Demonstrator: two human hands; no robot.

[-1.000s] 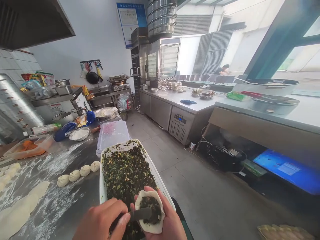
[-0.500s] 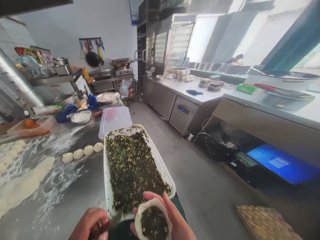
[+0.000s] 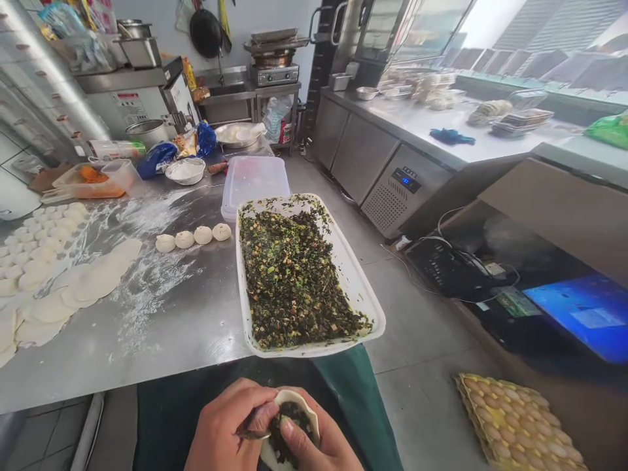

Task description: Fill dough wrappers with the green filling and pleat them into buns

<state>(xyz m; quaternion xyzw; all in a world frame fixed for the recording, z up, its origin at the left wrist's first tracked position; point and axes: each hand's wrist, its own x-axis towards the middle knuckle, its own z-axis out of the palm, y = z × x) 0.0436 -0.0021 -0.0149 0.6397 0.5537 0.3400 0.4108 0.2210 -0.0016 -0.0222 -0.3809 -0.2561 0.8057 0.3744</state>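
Note:
My right hand cups a round dough wrapper filled with dark green chopped filling, its thumb pressed onto the filling. My left hand is closed on a small dark scraper whose tip rests at the wrapper's edge. Both hands are low in front of my dark green apron, just below the table's near edge. Ahead sits a white rectangular tub full of the same green filling, overhanging the steel table.
Rolled wrappers and small dough balls lie on the floured table at left. A lidded clear box stands behind the tub. An egg tray sits at lower right. Steel counters line the far side of the aisle.
The view tilted down. Both hands drew back from over the tub to below the table edge, and the right hand's fingers have curled the wrapper round the filling.

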